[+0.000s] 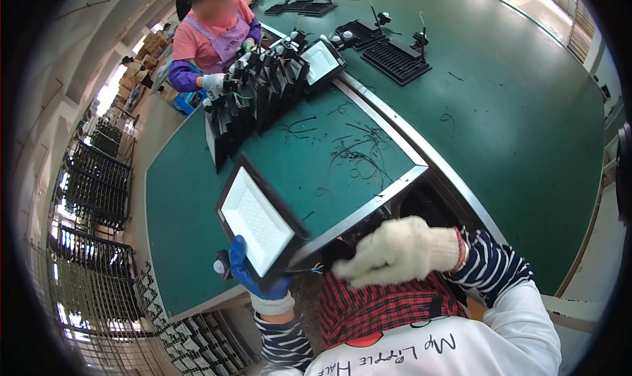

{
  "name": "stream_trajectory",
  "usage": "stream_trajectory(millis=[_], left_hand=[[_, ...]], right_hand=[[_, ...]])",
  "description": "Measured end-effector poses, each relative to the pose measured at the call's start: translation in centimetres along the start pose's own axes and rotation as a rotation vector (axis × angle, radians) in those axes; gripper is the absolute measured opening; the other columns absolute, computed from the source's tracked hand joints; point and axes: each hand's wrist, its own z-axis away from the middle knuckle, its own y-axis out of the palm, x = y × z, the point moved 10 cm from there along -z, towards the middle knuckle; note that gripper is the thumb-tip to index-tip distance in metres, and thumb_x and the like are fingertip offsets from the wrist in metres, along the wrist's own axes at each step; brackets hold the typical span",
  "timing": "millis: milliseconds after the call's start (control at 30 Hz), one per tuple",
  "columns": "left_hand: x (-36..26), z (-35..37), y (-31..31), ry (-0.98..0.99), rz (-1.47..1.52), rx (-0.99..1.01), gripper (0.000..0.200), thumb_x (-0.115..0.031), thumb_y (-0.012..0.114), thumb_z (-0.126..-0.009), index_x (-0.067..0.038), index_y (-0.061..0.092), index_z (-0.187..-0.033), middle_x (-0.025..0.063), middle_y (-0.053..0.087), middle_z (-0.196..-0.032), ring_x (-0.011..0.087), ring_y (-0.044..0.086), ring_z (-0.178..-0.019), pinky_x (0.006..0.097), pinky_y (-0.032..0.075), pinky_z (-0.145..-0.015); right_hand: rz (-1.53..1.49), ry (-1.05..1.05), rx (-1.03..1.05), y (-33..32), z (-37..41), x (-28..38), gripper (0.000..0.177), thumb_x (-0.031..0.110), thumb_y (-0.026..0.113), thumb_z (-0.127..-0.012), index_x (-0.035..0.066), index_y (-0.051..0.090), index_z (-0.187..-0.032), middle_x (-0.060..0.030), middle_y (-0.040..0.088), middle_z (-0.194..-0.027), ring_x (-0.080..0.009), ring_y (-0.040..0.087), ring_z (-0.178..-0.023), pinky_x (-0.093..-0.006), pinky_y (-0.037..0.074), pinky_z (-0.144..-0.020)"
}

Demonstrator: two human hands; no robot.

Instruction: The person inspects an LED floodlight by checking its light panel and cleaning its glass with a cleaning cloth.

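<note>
My left hand (258,274), in a blue glove, grips the lower edge of an LED floodlight (257,219) with a white panel and dark frame. The floodlight is tilted above the near edge of the green table. A round white sensor (219,266) on a black mount sticks out beside the hand. A short cable with coloured wire ends (317,268) points from the lamp toward my right hand (395,254). That hand wears a cream knit glove, its fingers folded together and slightly blurred. Whatever lies between those fingertips is hidden.
Several dark floodlights (263,89) stand in a row on the green table (191,211), where a co-worker (220,37) handles them. Black cable scraps (359,149) are scattered nearby. More lamps (396,60) lie on the adjoining green surface. A metal-edged gap (395,122) separates the surfaces.
</note>
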Motion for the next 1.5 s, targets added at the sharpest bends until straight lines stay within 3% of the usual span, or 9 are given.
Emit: stream_trajectory(millis=[133,200,333,533,767,1000,1133,1200,1500], left_hand=[[0.7,-0.4,-6.2,0.078,0.101,-0.064,0.062,-0.046,0.052,-0.097,0.002,0.049,-0.137,0.015,0.067,-0.104,0.0208,0.057,-0.066,0.0342,0.047,-0.054],[2.8,1.2,-1.6,-0.203,0.3,0.15,0.065,-0.049,0.05,-0.099,0.004,0.049,-0.137,0.011,0.065,-0.092,0.0169,0.053,-0.057,0.0293,0.042,-0.051],[6.3,3.3,1.8,-0.372,0.409,0.304,0.068,-0.052,0.048,-0.1,0.008,0.049,-0.134,0.0029,0.056,-0.071,0.0113,0.046,-0.046,0.0252,0.036,-0.045],[8.4,5.3,1.6,-0.518,0.556,0.221,0.067,-0.05,0.052,-0.094,0.003,0.051,-0.136,0.0192,0.065,-0.094,0.0292,0.064,-0.067,0.0443,0.052,-0.059],[8.3,4.5,0.5,-0.464,0.322,0.099,0.077,-0.062,0.05,-0.094,0.006,0.054,-0.13,0.0163,0.068,-0.084,0.0208,0.056,-0.055,0.0337,0.041,-0.047],[7.0,1.6,1.3,-0.399,0.395,0.15,0.056,-0.045,0.055,-0.096,-0.001,0.057,-0.129,0.0179,0.069,-0.106,0.0272,0.068,-0.085,0.0436,0.056,-0.073],[6.8,0.9,-0.6,-0.146,0.121,-0.051,0.047,-0.026,0.058,-0.096,0.001,0.054,-0.134,0.0167,0.061,-0.13,0.0294,0.064,-0.115,0.0454,0.054,-0.1],[7.6,1.9,-3.5,-0.028,-0.007,-0.17,0.044,-0.024,0.057,-0.097,0.001,0.053,-0.133,0.0167,0.06,-0.133,0.0305,0.063,-0.118,0.0483,0.051,-0.104],[11.3,4.4,-9.1,0.043,-0.082,-0.054,0.046,-0.025,0.057,-0.094,0.0,0.058,-0.132,0.0145,0.057,-0.135,0.0275,0.053,-0.129,0.0443,0.039,-0.113]], right_hand=[[-0.534,-0.25,-0.214,-3.5,0.6,0.7,0.027,0.018,0.071,-0.093,0.003,0.072,-0.116,-0.0138,0.073,-0.113,-0.0182,0.071,-0.099,-0.0306,0.057,-0.086],[-0.8,-0.005,-0.475,-5.5,0.3,-2.1,0.035,0.009,0.067,-0.096,-0.001,0.062,-0.129,-0.0145,0.069,-0.123,-0.0085,0.065,-0.096,-0.0225,0.055,-0.087],[-0.789,0.054,-0.685,-7.8,-2.2,-3.6,0.033,0.011,0.066,-0.097,-0.004,0.062,-0.126,-0.0042,0.069,-0.102,-0.0062,0.061,-0.087,-0.0215,0.053,-0.083],[-0.764,0.187,-0.602,-7.3,-3.5,-5.5,0.041,0.028,0.065,-0.098,-0.001,0.063,-0.127,0.0007,0.064,-0.088,-0.0015,0.054,-0.072,-0.0173,0.044,-0.058],[-0.796,0.366,-0.374,-4.9,-3.0,-4.2,0.029,0.024,0.065,-0.098,0.002,0.068,-0.116,0.0004,0.065,-0.086,-0.0021,0.054,-0.069,-0.0187,0.048,-0.06],[-0.387,-0.183,0.12,-0.6,-0.2,4.0,0.029,0.015,0.075,-0.09,0.002,0.071,-0.117,-0.0082,0.072,-0.084,-0.0181,0.069,-0.076,-0.0279,0.056,-0.071],[-0.473,0.418,-0.452,-3.9,3.1,-3.3,0.035,0.019,0.068,-0.095,0.0,0.066,-0.125,-0.0129,0.074,-0.101,-0.0147,0.069,-0.094,-0.028,0.056,-0.083],[-0.273,0.313,-0.803,-4.8,4.6,-6.6,0.046,0.014,0.068,-0.095,-0.004,0.056,-0.135,-0.014,0.071,-0.108,-0.0122,0.068,-0.087,-0.0273,0.056,-0.08],[-0.067,0.262,-0.971,-2.5,3.8,-7.4,0.045,0.014,0.071,-0.092,0.005,0.06,-0.134,-0.0157,0.071,-0.107,-0.0187,0.071,-0.089,-0.032,0.056,-0.079]])
